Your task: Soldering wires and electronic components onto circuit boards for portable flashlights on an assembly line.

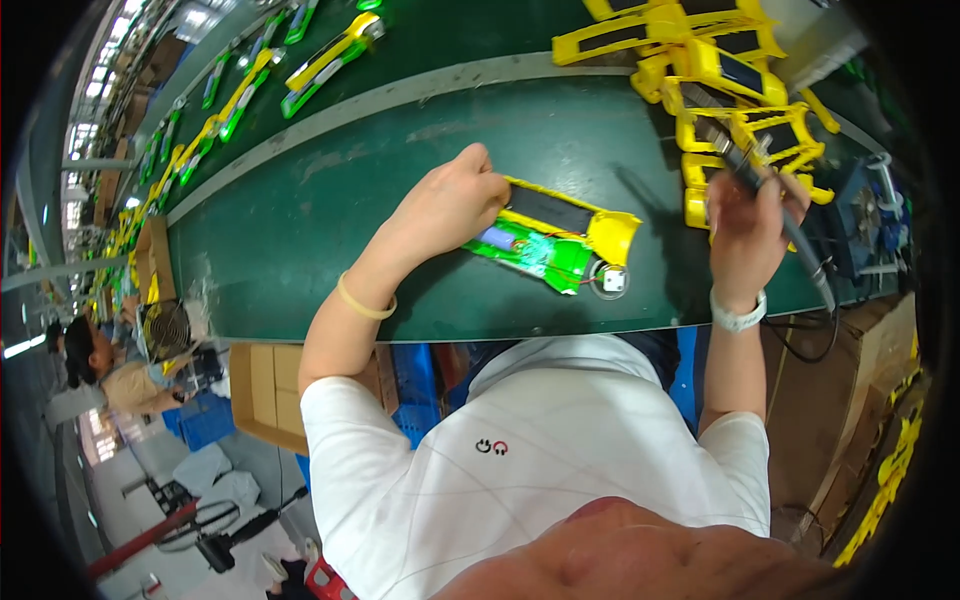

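Note:
My left hand (452,205) pinches the left end of a yellow plastic housing half (613,236) with a dark panel. Right alongside it lies a green housing half (568,266), holding a purple-blue cylindrical cell (497,238) and thin wires. At the right end of the pair sits a small round part with a white block (612,281). My right hand (745,228), raised at the right, is closed around a dark, stick-shaped corded tool (738,160). That tool points up and left, beside the yellow parts; motion blurs it, and its exact kind is unclear.
Yellow housing frames (715,70) are heaped at the back right. Beyond a grey rail (420,92), yellow-and-green assemblies (330,65) line the green bench (300,235). A cable (815,357) loops at the right edge. An open cardboard box (262,392) stands below left; a co-worker (120,365) is farther left.

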Demonstrator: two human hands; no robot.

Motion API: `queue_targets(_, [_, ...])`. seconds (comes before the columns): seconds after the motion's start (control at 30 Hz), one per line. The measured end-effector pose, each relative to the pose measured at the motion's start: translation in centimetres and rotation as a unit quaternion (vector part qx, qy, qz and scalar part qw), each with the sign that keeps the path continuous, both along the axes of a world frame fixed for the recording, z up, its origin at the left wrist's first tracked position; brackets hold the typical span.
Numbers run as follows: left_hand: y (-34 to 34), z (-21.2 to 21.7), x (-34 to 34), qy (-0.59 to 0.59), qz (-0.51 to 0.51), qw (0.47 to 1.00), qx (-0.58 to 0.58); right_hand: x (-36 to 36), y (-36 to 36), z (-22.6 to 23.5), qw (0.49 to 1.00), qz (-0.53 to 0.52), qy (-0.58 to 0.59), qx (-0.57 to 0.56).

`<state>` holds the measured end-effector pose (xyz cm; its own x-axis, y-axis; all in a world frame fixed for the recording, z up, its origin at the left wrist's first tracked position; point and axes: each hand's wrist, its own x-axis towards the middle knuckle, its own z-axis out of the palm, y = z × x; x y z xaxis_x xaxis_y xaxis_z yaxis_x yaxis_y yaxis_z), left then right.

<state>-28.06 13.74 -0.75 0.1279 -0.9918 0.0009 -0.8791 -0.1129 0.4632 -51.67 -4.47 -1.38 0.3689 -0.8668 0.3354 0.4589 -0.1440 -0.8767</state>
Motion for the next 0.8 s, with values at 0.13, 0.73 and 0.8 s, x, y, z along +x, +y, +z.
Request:
queue_targets(0.13, [0.3,0.4,0.0,-0.003,0.002,1.000,0.019,3.1,-4.4,5.1,0.992,-0.001,0.044,-0.118])
queue_targets(0.73, [-1.4,-0.5,1.0,-0.042,-0.025,0.988,-0.143,5.8,-0.5,1.5,0.981,0.084,0.149,-0.091])
queue_targets(0.8, [-1.5,-1.2,1.5,-0.121,-0.092,0.969,-0.195,5.8,-0.5,1.3,0.989,0.054,0.110,-0.085])
